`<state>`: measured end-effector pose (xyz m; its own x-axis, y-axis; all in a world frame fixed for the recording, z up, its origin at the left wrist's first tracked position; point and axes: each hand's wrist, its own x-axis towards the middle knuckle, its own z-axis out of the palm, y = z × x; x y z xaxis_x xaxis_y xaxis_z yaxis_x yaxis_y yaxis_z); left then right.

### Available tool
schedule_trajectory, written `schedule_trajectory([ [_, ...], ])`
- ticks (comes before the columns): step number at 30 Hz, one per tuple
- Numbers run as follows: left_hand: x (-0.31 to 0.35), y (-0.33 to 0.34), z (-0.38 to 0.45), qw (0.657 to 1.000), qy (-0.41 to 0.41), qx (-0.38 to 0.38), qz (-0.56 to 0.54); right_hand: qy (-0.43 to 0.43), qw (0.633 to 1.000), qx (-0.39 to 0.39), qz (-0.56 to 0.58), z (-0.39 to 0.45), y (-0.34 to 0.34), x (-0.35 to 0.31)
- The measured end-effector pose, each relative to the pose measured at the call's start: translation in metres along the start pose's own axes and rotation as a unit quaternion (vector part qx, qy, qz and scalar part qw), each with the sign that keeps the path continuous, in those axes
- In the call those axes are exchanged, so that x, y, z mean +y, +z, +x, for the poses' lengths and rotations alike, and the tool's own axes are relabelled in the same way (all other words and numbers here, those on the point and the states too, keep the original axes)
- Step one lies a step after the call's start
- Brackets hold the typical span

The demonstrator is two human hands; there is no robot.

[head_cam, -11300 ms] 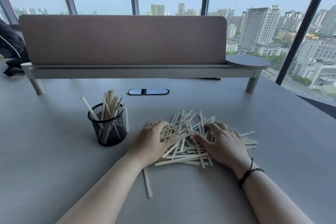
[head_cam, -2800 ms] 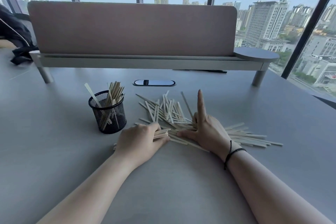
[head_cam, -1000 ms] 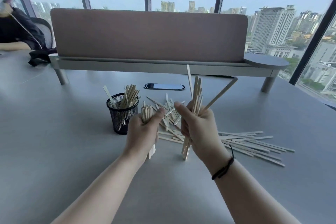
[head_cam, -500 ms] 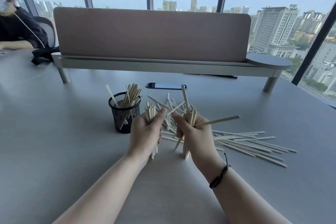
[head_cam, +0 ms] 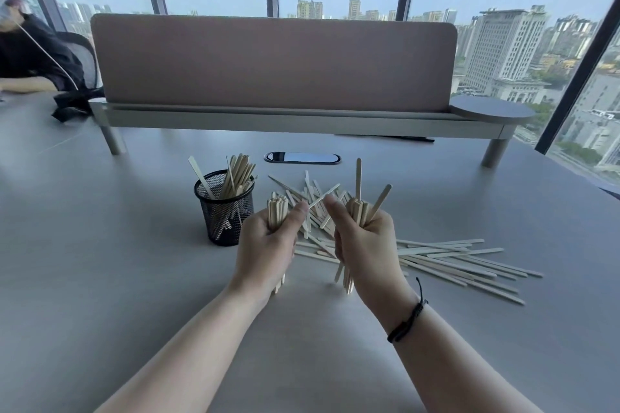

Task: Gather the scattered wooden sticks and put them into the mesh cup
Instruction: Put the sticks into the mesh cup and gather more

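- Toward the left of the desk [head_cam: 100, 278], near its middle, the mesh cup [head_cam: 224, 211] stands upright with a batch of sticks [head_cam: 236, 174] already leaning in it, their tips fanning above the rim.
- Your left hand [head_cam: 268, 245], just right of the cup, is curled tight round an upright bundle [head_cam: 276, 211]; the stick tops stand level above your thumb and forefinger, and the lower ends poke out under your palm, close to the desk.
- Between and behind your hands, a loose pile [head_cam: 312, 198] of sticks lies criss-crossed on the desk toward its far edge.
- Your right hand [head_cam: 365, 241], wearing a dark wrist cord [head_cam: 407, 320], grips a second bundle [head_cam: 359, 211] in a closed fist; this one is ragged, with two sticks jutting well above the rest, one straight up and one tilted right, and the bottom ends splay out below your palm.
- Right of that hand, more sticks lie in a long spread [head_cam: 469, 261] pointing toward the desk's right edge.
- Along the far edge runs a padded divider [head_cam: 275, 64] on a raised shelf [head_cam: 302, 122], with a cable slot [head_cam: 302, 157] in front of it.
- Beyond are tall windows and city buildings; a seated person [head_cam: 30, 57] is at the far left corner.
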<state>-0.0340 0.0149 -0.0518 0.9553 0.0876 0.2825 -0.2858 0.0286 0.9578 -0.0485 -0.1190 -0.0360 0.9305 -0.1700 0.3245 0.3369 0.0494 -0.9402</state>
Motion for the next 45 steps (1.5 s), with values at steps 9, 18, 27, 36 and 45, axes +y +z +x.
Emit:
schedule_trajectory([
  [9, -0.003, -0.002, 0.003, 1.0, 0.012, 0.014, -0.009, -0.021, 1.0, -0.01, -0.005, -0.002, 0.002, -0.004],
  [18, 0.0, 0.0, 0.0, 1.0, 0.008, 0.017, -0.015, 0.099, 0.994, -0.036, 0.031, 0.002, 0.004, -0.004],
  [27, 0.096, -0.045, 0.041, 0.978, 0.004, 0.098, -0.186, 0.052, 0.986, -0.114, 0.107, 0.042, 0.076, -0.07],
  [36, 0.082, -0.087, 0.116, 0.97, -0.034, 0.215, 0.105, 0.029, 0.996, -0.064, 0.062, 0.103, 0.166, -0.061],
  [45, 0.033, -0.102, 0.106, 0.982, -0.035, 0.142, 0.119, -0.072, 0.96, -0.115, -0.246, 0.102, 0.145, -0.019],
])
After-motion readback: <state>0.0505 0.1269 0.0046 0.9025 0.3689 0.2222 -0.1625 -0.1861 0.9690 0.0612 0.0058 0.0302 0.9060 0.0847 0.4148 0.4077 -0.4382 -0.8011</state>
